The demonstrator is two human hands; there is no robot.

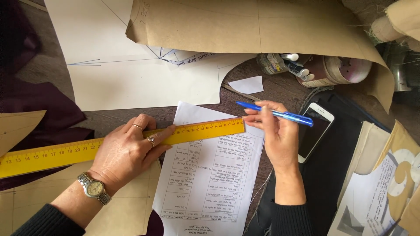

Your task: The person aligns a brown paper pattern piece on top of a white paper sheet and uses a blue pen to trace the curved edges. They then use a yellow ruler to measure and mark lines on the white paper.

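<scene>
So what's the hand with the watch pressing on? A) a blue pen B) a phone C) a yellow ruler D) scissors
C: the left hand, the one with the wristwatch, lies flat on the yellow ruler, while the right hand holds the blue pen.

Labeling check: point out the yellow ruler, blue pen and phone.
yellow ruler (52, 154), head view, on its bare face left of the left hand.
blue pen (294, 116), head view, on the barrel past the right hand's fingers.
phone (316, 126), head view, on its dark screen.
</scene>
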